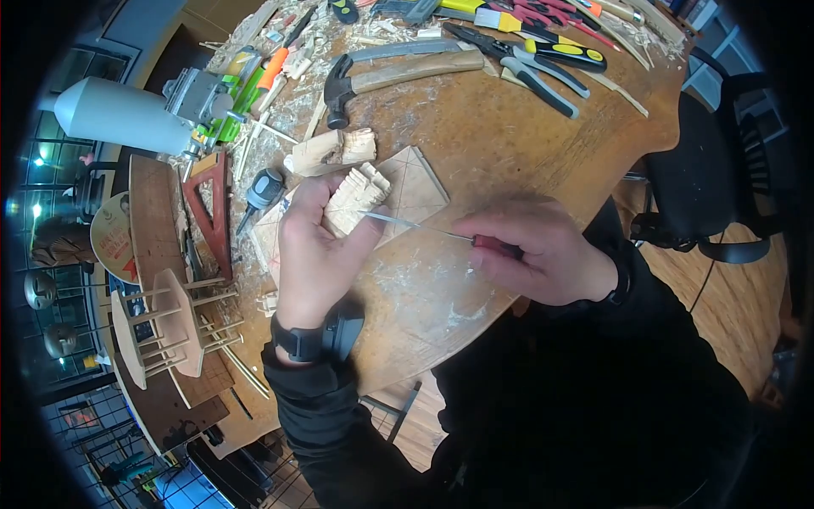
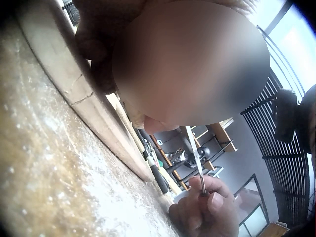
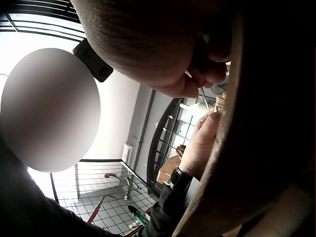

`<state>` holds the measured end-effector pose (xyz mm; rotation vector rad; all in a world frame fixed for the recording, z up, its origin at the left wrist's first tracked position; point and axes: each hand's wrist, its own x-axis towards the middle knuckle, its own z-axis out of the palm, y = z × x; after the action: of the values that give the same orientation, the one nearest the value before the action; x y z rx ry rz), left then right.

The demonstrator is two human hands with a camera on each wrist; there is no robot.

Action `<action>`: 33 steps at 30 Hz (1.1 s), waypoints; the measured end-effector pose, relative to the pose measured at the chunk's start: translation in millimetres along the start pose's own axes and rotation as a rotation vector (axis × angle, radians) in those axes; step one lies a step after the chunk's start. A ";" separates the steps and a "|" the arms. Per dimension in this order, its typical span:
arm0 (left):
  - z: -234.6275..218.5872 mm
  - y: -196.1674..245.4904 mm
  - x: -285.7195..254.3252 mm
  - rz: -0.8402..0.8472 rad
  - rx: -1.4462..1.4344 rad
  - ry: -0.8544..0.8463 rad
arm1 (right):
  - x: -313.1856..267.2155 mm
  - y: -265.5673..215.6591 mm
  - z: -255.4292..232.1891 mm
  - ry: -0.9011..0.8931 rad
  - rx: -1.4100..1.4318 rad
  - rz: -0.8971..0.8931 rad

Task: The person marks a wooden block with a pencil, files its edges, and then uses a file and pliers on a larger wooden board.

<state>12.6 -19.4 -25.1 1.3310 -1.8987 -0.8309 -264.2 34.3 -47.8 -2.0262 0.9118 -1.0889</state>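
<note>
In the head view, my left hand [image 1: 318, 246] grips a pale block of wood [image 1: 360, 197] with a rough, notched top. My right hand [image 1: 538, 254] holds the red handle of a slim carving chisel [image 1: 421, 226]. Its metal blade reaches left to the block's lower edge, close by the left thumb. Beneath the block lies a flat square wooden board [image 1: 417, 180] with pencil lines. From the left wrist, the chisel's blade [image 2: 196, 158] shows with the right fingers [image 2: 212, 185] pinched around its base. The right wrist view shows the left hand [image 3: 197, 148] past the table edge.
Behind the block lie two rough wood pieces [image 1: 326, 153] and a hammer [image 1: 415, 75]. Pliers [image 1: 534, 81] rest at the back right. To the left are a dark-handled tool [image 1: 263, 187], a red set square [image 1: 222, 229] and a wooden model [image 1: 174, 327]. Shavings litter the table.
</note>
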 end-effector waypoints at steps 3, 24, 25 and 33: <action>0.1 -1.5 -0.3 -0.003 0.020 -0.006 | 0.4 0.6 0.3 0.017 -0.015 -0.029; -2.4 8.0 2.4 -0.043 0.078 -0.012 | -1.2 17.9 0.7 0.019 0.104 -0.165; -2.2 8.8 2.5 -0.035 0.089 -0.007 | -1.0 17.7 -0.1 0.020 0.107 -0.160; -1.8 9.5 3.3 -0.026 0.096 0.008 | -0.8 18.1 0.6 -0.006 0.107 -0.155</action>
<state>8.1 -20.2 -15.9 1.4165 -1.9401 -0.7547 -268.8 25.2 -62.8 -2.0368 0.6868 -1.1879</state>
